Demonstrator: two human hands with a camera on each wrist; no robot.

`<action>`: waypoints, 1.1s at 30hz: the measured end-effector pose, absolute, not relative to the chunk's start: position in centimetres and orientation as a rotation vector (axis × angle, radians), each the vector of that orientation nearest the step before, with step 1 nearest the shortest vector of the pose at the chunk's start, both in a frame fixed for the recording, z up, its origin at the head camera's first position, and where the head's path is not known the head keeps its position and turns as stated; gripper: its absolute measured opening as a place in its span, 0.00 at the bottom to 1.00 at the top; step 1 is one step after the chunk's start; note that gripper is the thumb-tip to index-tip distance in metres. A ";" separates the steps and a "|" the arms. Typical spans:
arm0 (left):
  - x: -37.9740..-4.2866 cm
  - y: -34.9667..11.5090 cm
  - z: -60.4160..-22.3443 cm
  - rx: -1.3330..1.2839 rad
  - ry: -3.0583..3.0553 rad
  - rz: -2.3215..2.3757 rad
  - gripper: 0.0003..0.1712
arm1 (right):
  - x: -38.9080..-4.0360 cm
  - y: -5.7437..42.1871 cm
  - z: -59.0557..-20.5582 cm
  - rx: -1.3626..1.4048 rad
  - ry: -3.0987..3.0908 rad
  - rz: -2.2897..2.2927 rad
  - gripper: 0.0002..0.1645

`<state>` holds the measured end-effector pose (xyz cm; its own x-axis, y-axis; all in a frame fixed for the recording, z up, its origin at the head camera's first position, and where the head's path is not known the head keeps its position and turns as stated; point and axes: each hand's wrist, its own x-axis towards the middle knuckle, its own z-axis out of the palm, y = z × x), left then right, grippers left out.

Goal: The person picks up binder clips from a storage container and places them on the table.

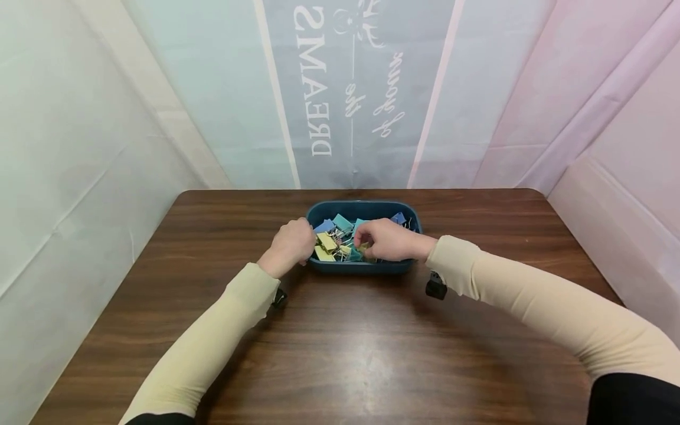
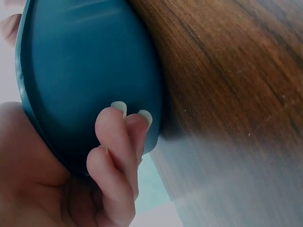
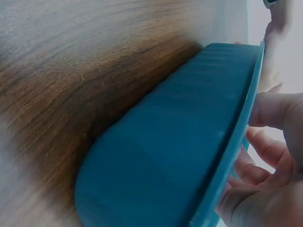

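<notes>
A dark teal plastic tub [image 1: 358,267] stands on the table, holding many binder clips in yellow, teal and blue. My left hand [image 1: 292,241] grips its left end; in the left wrist view the curled fingers [image 2: 116,142] lie against the outer wall, with the rim in the hand. My right hand [image 1: 392,239] reaches over the front rim into the tub, fingers bent down among the clips. A yellow clip [image 1: 366,250] shows right at its fingertips; I cannot tell whether it is pinched. In the right wrist view, the tub wall partly hides those fingers [image 3: 267,146].
Yellow clips [image 1: 326,242] lie at the tub's left, a teal clip [image 1: 342,223] at the back and a blue clip [image 1: 398,218] at the back right. The brown wooden table [image 1: 350,342] meets a printed fabric backdrop [image 1: 361,118] just behind the tub.
</notes>
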<state>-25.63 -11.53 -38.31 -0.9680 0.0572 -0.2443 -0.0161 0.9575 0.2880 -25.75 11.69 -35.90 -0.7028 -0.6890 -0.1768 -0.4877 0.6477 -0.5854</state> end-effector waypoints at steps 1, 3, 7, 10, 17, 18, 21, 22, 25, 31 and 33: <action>-25.7 -11.5 -38.3 0.031 2.853 0.421 0.13 | -25.7 11.7 -35.7 -0.933 2.474 -0.713 0.10; -25.7 -11.4 -38.3 0.029 2.854 0.411 0.14 | -25.7 11.7 -35.4 -0.953 2.466 -0.692 0.11; -25.7 -11.4 -38.4 0.014 2.859 0.411 0.14 | -25.7 11.5 -34.8 -0.976 2.438 -0.673 0.11; -25.6 -11.4 -38.4 0.022 2.866 0.388 0.13 | -25.7 11.3 -34.5 -0.982 2.414 -0.658 0.12; -25.6 -11.5 -38.4 0.070 2.880 0.331 0.15 | -25.9 10.9 -34.1 -1.066 2.404 -0.591 0.12; -25.6 -11.5 -38.3 0.081 2.883 0.321 0.14 | -26.0 10.9 -34.0 -1.074 2.409 -0.579 0.12; -25.7 -11.5 -38.2 0.077 2.881 0.325 0.14 | -26.0 10.8 -33.7 -1.084 2.414 -0.554 0.12; -25.7 -11.4 -38.2 0.071 2.878 0.331 0.14 | -26.1 10.8 -33.7 -1.091 2.421 -0.540 0.12; -25.8 -11.4 -38.3 0.065 2.875 0.341 0.13 | -26.0 10.8 -33.5 -1.105 2.437 -0.519 0.13; -25.7 -11.4 -38.4 0.027 2.872 0.363 0.14 | -25.9 11.7 -32.5 -1.185 2.471 -0.495 0.12; -25.7 -11.4 -38.4 0.025 2.876 0.379 0.14 | -25.8 12.3 -31.9 -1.218 2.490 -0.489 0.12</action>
<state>-25.70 -11.40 -38.41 -0.9711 0.0481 -0.2339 -0.0142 0.9661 0.2576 -25.82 12.34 -31.91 -0.5823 -0.8012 -0.1377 -0.6895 0.5765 -0.4386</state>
